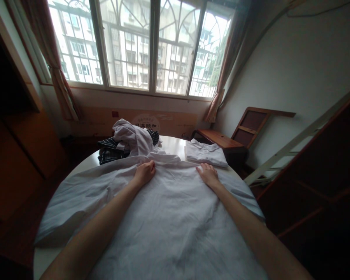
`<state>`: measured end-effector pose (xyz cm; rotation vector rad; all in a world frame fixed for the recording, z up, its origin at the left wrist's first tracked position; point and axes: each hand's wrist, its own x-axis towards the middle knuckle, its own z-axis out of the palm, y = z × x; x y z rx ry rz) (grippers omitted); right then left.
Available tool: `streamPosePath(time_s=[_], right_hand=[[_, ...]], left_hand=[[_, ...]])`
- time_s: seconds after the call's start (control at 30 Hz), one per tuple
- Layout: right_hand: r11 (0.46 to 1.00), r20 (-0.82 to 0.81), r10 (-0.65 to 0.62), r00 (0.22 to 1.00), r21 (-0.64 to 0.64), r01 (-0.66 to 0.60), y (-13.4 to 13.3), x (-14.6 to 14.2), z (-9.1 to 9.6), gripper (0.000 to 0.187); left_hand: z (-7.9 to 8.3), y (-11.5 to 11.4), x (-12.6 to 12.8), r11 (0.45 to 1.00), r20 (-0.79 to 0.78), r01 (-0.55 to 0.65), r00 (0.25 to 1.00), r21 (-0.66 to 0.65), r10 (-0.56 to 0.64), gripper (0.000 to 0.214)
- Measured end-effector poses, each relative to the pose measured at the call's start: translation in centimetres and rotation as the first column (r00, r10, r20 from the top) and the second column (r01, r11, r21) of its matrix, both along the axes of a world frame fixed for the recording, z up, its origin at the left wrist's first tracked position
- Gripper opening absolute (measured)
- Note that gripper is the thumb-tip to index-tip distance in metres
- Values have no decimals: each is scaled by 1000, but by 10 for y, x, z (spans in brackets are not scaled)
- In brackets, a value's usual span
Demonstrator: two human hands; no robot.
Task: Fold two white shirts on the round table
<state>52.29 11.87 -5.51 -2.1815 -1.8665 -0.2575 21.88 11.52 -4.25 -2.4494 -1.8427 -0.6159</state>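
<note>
Round white surface (176, 144) has the shirt (169, 210) draped across it, left hand (146, 171) curled near the collar (169, 158) (can't tell if it's pinching), right hand (209, 174) palm-down, fingers slightly spread, so I'd smooth outward evenly.

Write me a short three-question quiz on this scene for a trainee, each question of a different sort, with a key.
1. True or false: seen from the person's side, the folded shirt lies to the left of the heap of clothes.

2. What do the left hand and the right hand both rest on?
A) the heap of clothes
B) the folded shirt
C) the spread-out shirt

3. Fill the gap: the ____ hand is curled in, while the other hand's fingers lie straighter.

Key:
1. False; it lies to the right.
2. C
3. left
</note>
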Motion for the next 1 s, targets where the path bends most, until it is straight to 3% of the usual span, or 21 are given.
streamPosePath(time_s=[0.2, 0.27, 0.37, 0.47, 0.6, 0.67, 0.77, 0.83, 1.0], right_hand=[[934, -19, -142, 990, 329, 141, 6, 11, 0, 47], [911, -125, -230, 965, 322, 258, 14, 19, -2, 52], [910, -262, -322, 910, 180, 374, 28, 29, -6, 51], [954, -251, -266, 931, 73, 292, 36, 35, -6, 50], [980, -115, -114, 987, 150, 131, 32, 29, 4, 43], [980, -13, 18, 1000, 199, -15, 24, 20, 7, 33], [972, 70, 190, 979, 129, -198, 9, 7, 8, 27], [970, 86, 219, 972, 91, -227, -5, 0, 7, 26], [933, 152, 310, 938, 139, -331, -42, -8, 9, 33]], left_hand=[[-1, 0, -1, 1000, 1, -2, 1000, 14, 2, 15], [-1, 0, -1, 1000, -2, -2, 1000, 17, 2, 15], [-1, 1, -1, 1000, -7, -4, 1000, 16, 5, 15], [-1, 2, 0, 1000, -10, -12, 1000, 11, 12, 15], [-1, 2, 0, 1000, -5, -14, 1000, 0, 14, 16], [-1, 1, 0, 1000, -2, -14, 1000, -4, 14, 16], [0, 1, 0, 1000, 2, -13, 1000, -8, 13, 16], [0, 0, 0, 1000, 5, -12, 1000, -11, 12, 16], [2, -1, 0, 1000, 15, -4, 1000, -18, 5, 16]])
